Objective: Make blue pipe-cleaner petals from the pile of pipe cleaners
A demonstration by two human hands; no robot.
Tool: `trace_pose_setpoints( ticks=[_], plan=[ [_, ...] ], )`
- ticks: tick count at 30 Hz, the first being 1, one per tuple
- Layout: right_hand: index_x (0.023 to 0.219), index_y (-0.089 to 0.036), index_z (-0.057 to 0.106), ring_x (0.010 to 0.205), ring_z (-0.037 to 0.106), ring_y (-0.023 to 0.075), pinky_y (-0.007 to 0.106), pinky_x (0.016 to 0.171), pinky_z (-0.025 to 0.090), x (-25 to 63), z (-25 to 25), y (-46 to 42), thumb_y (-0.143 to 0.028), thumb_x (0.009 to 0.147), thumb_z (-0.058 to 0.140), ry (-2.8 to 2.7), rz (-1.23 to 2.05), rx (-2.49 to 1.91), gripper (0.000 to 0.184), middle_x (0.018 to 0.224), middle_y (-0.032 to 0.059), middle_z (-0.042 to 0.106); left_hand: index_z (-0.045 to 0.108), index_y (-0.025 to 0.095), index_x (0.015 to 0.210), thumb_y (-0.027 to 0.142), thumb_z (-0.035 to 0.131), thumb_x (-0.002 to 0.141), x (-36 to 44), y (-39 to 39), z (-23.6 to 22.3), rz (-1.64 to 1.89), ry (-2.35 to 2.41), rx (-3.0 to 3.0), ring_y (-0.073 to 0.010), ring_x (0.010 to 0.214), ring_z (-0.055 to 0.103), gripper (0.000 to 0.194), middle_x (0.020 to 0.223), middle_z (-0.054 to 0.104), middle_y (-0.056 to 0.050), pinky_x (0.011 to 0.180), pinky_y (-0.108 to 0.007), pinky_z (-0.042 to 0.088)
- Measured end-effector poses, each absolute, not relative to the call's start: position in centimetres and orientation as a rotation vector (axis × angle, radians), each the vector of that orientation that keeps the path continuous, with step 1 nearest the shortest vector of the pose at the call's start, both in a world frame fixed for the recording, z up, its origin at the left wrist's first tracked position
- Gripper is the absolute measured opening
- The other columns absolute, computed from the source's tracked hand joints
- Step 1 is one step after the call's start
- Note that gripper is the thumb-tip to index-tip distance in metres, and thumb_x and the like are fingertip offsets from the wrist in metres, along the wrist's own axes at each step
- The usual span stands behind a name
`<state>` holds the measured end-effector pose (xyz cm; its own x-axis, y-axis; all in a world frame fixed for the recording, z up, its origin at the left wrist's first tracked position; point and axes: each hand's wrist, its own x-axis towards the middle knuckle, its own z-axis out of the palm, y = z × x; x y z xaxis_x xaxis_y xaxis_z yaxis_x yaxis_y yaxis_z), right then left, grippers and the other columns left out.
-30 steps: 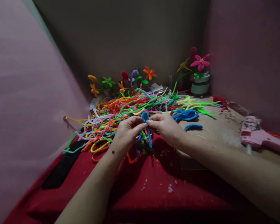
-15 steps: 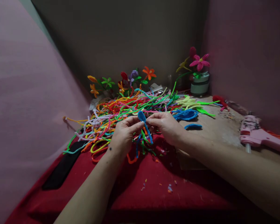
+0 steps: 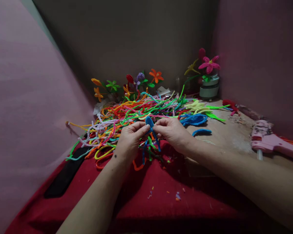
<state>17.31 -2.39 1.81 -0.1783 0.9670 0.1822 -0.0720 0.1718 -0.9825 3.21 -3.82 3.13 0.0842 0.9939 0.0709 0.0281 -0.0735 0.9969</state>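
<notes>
My left hand (image 3: pixel 130 140) and my right hand (image 3: pixel 173 131) meet at the middle of the view, fingertips pinched on a blue pipe cleaner (image 3: pixel 150 124) bent into a small loop. Its two loose ends hang down between the hands. Just behind the hands lies a big tangled heap of coloured pipe cleaners (image 3: pixel 127 117). More bent blue pieces (image 3: pixel 194 119) lie to the right of my right hand, with one short curved blue bit (image 3: pixel 201 131) in front of them.
A pink glue gun (image 3: pixel 271 141) lies at the right on the wooden surface. Finished pipe-cleaner flowers (image 3: pixel 136 81) stand at the back, and a pink flower in a pot (image 3: pixel 209 85) at the back right. Red cloth (image 3: pixel 161 201) covers the front; walls close in on three sides.
Both hands stay on the blue loop and shift slightly. The loop has tilted and dropped a little between the fingertips.
</notes>
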Motion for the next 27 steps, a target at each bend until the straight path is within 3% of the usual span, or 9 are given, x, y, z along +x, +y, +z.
trace_pose_setpoints(
  ticks=[14, 27],
  plan=[
    [0.049, -0.014, 0.051, 0.042, 0.038, 0.0067, 0.023, 0.045, 0.027, 17.31, 1.47, -2.4, -0.018, 0.06, 0.059, -1.349, 1.443, -0.916, 0.015, 0.043, -0.0034, 0.045, 0.067, 0.014, 0.085, 0.03, 0.069, 0.068, 3.19, -3.69, 3.22, 1.282, 1.154, 1.393, -0.0115, 0.069, 0.057, 0.024, 0.078, 0.065, -0.002, 0.067, -0.023, 0.044],
    [0.046, -0.015, 0.049, 0.043, 0.037, 0.0069, 0.024, 0.047, 0.028, 17.31, 1.61, -2.73, -0.017, 0.059, 0.056, -1.509, 1.446, -0.978, 0.015, 0.042, -0.0034, 0.044, 0.059, 0.013, 0.069, 0.024, 0.062, 0.072, 2.87, -3.78, 3.85, 1.227, 1.279, 1.708, -0.0064, 0.055, 0.045, 0.012, 0.061, 0.054, 0.003, 0.053, -0.018, 0.036]
  ],
)
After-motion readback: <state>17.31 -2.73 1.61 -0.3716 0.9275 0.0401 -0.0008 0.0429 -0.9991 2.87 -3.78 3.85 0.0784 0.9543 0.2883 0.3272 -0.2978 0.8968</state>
